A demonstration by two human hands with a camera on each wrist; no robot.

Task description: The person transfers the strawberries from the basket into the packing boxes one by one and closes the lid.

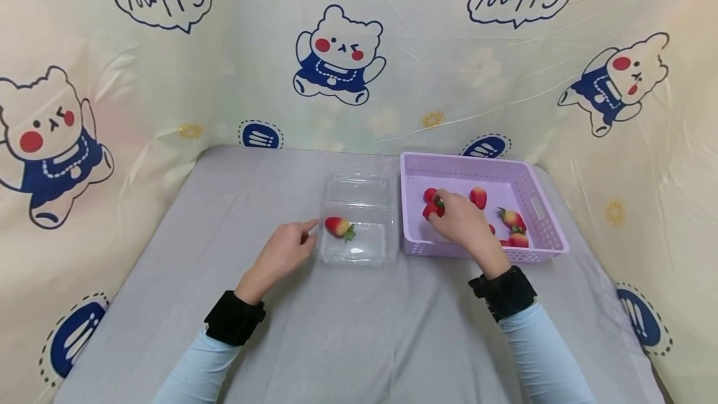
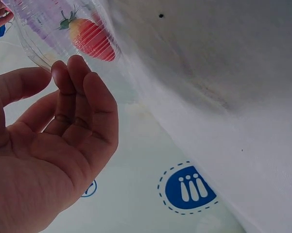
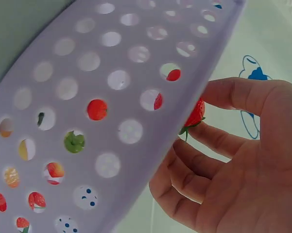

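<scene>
In the head view my right hand [image 1: 462,220] reaches into a lilac basket [image 1: 488,164] and pinches a red strawberry [image 1: 430,209] with green leaves. The right wrist view has this strawberry [image 3: 197,112] between thumb and fingers, partly behind the basket wall [image 3: 150,136]. My left hand [image 1: 285,251] is at the left side of a clear plastic box [image 1: 359,195], its index fingertip right at the rim. Inside the box lies one red and yellow strawberry [image 1: 336,226], leaves toward the right. Seen from the left wrist, the fingers of the left hand [image 2: 63,131] bend loosely beside the box.
More strawberries lie in the basket, one [image 1: 478,197] toward its back and others [image 1: 512,219] on the right. Basket and box stand side by side on a grey cloth [image 1: 348,329]. A printed curtain [image 1: 426,67] rises behind the table.
</scene>
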